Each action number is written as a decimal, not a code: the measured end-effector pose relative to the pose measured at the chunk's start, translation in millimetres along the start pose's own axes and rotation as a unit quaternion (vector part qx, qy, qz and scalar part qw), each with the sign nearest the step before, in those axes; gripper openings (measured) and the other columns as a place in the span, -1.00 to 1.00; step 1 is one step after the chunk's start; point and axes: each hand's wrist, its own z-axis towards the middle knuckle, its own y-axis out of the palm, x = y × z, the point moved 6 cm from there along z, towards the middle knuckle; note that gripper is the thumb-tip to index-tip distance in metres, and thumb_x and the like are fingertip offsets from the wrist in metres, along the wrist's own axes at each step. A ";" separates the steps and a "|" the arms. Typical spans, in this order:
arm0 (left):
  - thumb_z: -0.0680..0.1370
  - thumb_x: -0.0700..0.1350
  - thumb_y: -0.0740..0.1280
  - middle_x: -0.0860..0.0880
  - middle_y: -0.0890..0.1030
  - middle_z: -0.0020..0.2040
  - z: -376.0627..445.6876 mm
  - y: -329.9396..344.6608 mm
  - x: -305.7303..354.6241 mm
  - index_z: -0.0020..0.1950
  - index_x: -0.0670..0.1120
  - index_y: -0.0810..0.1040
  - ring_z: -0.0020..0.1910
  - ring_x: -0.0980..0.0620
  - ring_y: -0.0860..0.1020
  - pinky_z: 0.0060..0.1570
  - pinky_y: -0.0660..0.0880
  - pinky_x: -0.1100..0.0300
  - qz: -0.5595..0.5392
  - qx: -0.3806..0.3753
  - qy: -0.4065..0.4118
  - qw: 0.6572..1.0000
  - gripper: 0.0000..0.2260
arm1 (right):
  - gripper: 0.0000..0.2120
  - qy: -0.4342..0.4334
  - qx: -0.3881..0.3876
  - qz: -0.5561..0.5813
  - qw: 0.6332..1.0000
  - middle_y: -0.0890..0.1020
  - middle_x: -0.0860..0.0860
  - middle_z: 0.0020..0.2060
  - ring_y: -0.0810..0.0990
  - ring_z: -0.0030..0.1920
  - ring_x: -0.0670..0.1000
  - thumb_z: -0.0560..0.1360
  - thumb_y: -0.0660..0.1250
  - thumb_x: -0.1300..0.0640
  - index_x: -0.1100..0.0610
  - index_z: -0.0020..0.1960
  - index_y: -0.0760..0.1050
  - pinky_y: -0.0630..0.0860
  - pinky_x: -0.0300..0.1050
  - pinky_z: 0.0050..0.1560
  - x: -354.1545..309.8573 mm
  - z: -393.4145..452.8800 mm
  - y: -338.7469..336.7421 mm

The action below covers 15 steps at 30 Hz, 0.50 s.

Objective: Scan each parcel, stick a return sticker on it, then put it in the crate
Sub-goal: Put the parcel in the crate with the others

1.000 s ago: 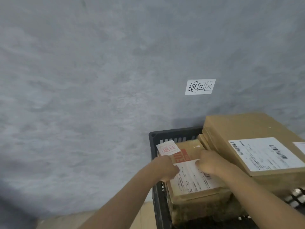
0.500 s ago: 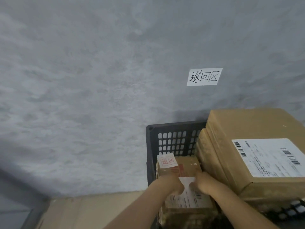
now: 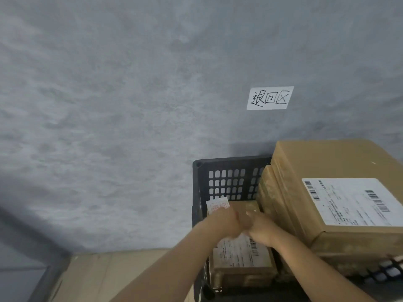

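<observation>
A small brown cardboard parcel (image 3: 242,264) with a white shipping label lies low inside the black plastic crate (image 3: 226,171), in its left part. A white return sticker with red characters (image 3: 218,205) shows at the parcel's far left corner. My left hand (image 3: 222,221) and my right hand (image 3: 261,227) both rest on the parcel's top, fingers curled over it and close together. Whether they still grip it is unclear.
Larger cardboard boxes (image 3: 335,192) with a barcode label are stacked in the crate's right part, above its rim. A grey wall behind carries a white paper sign (image 3: 270,98). Flattened cardboard (image 3: 104,277) lies on the floor left of the crate.
Both hands have lowered the small parcel deeper into the crate. More of the crate's perforated back wall shows above the parcel now.
</observation>
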 end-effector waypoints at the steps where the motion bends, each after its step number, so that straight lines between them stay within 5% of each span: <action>1: 0.59 -0.09 0.25 -0.10 0.51 0.24 -1.8 -12.6 0.0 0.34 -0.11 0.40 0.12 -0.04 0.52 0.16 0.50 0.08 0.004 0.032 0.009 0.999 -0.67 | -0.68 -0.011 0.014 0.007 1.000 0.46 0.00 0.33 0.51 0.19 -0.06 0.55 0.27 0.06 -0.04 0.30 0.44 0.46 -0.08 0.25 -4.7 -4.6 -5.8; 5: 0.57 -0.07 0.26 -0.08 0.51 0.23 -20.8 -64.2 3.5 0.33 -0.07 0.42 0.14 -0.04 0.52 0.14 0.53 0.03 0.075 0.154 0.058 0.983 -0.67 | -0.42 -0.030 0.106 -0.004 0.994 0.29 -0.03 0.46 0.31 0.43 -0.02 0.55 0.28 0.03 -0.01 0.51 0.16 0.31 -0.11 0.31 -23.1 -35.2 -31.9; 9: 0.61 -0.04 0.18 -0.10 0.47 0.25 -50.3 -90.4 21.0 0.36 -0.08 0.40 0.18 -0.09 0.49 0.14 0.51 -0.02 0.155 0.204 0.126 0.958 -0.67 | -0.48 -0.075 0.181 -0.030 0.980 0.37 -0.05 0.40 0.41 0.31 -0.06 0.56 0.24 0.01 -0.04 0.48 0.20 0.34 -0.21 0.19 -47.7 -85.5 -54.2; 15: 0.61 -0.08 0.16 -0.10 0.46 0.22 -118.2 -84.7 71.7 0.34 -0.09 0.40 0.18 -0.10 0.46 0.13 0.47 -0.04 0.209 0.237 0.269 0.910 -0.69 | -0.60 -0.040 0.328 -0.055 0.942 0.49 0.01 0.25 0.48 0.23 0.06 0.54 0.24 0.06 0.04 0.37 0.34 0.47 0.02 0.22 -59.9 -192.4 -64.6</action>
